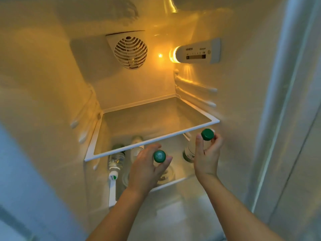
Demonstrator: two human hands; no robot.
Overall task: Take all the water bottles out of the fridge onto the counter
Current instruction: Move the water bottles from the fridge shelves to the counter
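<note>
Hiding behind hands (pixel 147 164): two bottles' (pixel 189 151) bodies

Back wall: a round slatted fan grille (pixel 130 52) sits high up, left of centre.
Right wall: a white control panel (pixel 197 52) with a slider, a glowing yellow lamp (pixel 172 53) at its inner end.
Side walls: moulded shelf rails (pixel 196 87) run along them.
Upper shelf: glass shelf (pixel 152 136) with a white frame.

Domestic kitchen setting: open household fridge interior (pixel 52 84), lit by its lamp (pixel 172 54), with glass shelf (pixel 152 139), fan vent (pixel 130 52), temperature control panel (pixel 196 53).
</note>
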